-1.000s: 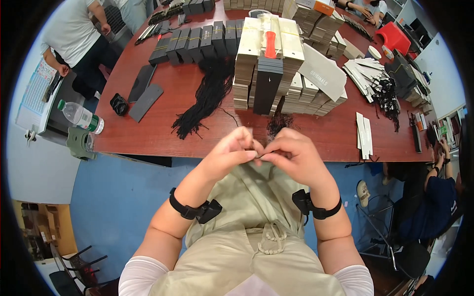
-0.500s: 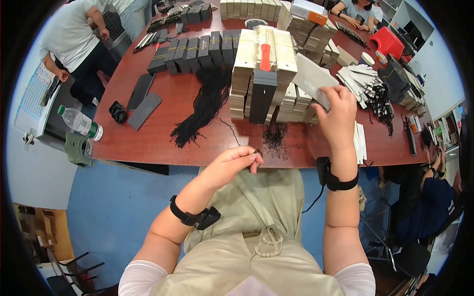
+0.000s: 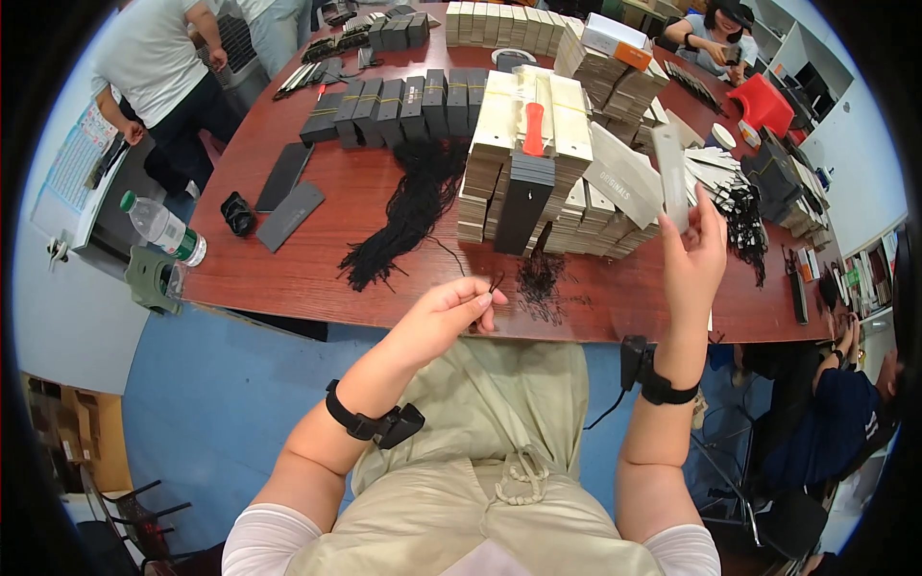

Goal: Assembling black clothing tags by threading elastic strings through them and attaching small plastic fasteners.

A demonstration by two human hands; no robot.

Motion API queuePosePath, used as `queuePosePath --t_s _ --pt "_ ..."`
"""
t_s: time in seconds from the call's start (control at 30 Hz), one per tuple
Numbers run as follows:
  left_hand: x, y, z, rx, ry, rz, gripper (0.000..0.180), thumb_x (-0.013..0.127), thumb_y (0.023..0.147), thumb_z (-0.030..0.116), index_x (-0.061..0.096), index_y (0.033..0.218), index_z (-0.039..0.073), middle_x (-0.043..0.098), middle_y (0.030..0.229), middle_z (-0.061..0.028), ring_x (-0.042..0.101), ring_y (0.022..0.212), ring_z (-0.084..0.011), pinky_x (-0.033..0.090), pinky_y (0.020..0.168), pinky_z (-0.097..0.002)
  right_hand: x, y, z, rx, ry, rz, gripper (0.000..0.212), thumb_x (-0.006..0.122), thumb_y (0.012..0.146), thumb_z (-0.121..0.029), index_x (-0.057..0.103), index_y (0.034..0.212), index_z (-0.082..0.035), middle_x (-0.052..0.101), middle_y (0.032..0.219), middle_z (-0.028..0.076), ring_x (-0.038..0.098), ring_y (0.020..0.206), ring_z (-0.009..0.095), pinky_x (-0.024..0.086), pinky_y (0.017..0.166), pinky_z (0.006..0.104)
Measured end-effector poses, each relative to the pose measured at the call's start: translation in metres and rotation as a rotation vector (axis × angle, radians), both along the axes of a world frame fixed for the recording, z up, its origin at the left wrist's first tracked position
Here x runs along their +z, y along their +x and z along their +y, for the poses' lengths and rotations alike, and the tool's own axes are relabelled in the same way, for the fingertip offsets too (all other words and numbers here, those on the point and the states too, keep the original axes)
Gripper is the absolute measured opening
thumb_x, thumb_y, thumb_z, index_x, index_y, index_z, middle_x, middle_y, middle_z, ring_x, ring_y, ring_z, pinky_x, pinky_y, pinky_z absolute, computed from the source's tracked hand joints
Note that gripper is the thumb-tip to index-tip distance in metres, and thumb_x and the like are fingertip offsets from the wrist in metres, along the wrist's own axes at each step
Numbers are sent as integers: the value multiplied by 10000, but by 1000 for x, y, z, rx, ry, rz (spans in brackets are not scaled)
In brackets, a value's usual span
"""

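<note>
My left hand (image 3: pixel 461 305) is closed in a pinch on a thin black cord (image 3: pixel 497 282), just above the table's near edge. My right hand (image 3: pixel 699 252) grips a pale card tag (image 3: pixel 669 173) by its lower end, tilted upright. Left of it, another pale printed tag (image 3: pixel 622 180) leans on the stacks of cream tags (image 3: pixel 574 219). In front of taller stacks stands a block of dark grey tags (image 3: pixel 523 206), with a red-handled tool (image 3: pixel 534 130) above it. A bundle of black cords (image 3: pixel 413 206) lies to the left, and loose black cord pieces (image 3: pixel 543 288) lie nearer.
Banded dark tag stacks (image 3: pixel 392 110) line the table (image 3: pixel 336 192) behind the cords. A bottle (image 3: pixel 161 228) stands at the left edge. White tags with black strings (image 3: pixel 740 206) lie at right. Other people (image 3: pixel 158 58) are around the table.
My right hand has moved right and nearer, and now holds a tag tilted up, apart from the leaning printed tag. My left hand keeps its pinch, shifted slightly left.
</note>
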State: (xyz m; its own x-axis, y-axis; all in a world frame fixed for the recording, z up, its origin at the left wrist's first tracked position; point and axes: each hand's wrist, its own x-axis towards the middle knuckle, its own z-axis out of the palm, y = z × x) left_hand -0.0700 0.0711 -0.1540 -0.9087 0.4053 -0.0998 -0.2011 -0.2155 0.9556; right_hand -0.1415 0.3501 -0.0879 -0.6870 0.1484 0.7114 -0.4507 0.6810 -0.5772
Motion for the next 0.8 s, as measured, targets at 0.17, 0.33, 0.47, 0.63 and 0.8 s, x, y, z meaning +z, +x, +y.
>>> queuePosePath --t_s 0.17,0.33,0.47,0.63,0.8 --pt "7 -2 4 17 -14 -42 198 456 955 191 563 1019 37 506 709 39 451 645 -41 358 586 -190 -12 39 -52 604 -593 -238 208 627 808 17 522 987 20 501 900 32 547 764 105 464 664 225" --pt "20 -3 6 -31 64 -35 202 451 963 213 567 1019 57 417 639 83 332 551 -8 237 479 -182 -35 38 -92 624 -545 -354 90 571 856 -11 531 925 32 546 837 56 571 673 102 473 617 232" --pt "51 -2 6 39 -20 172 221 483 956 222 567 1009 24 519 742 33 440 629 -21 357 536 -183 -43 43 -97 639 -639 -406 112 519 900 -47 509 991 18 622 769 65 575 627 96 469 575 229" --pt "92 -7 14 81 142 395 213 490 948 190 564 988 -6 572 773 -11 555 710 -60 436 585 -209 -45 55 -103 681 -755 -457 130 515 909 -64 500 1019 1 614 779 59 569 629 80 448 540 206" --pt "98 -20 15 36 69 228 173 489 922 145 596 905 10 450 625 61 335 539 -5 282 490 -180 -45 54 -105 708 -750 -478 113 521 907 -73 506 993 -2 614 748 51 556 587 82 428 504 206"
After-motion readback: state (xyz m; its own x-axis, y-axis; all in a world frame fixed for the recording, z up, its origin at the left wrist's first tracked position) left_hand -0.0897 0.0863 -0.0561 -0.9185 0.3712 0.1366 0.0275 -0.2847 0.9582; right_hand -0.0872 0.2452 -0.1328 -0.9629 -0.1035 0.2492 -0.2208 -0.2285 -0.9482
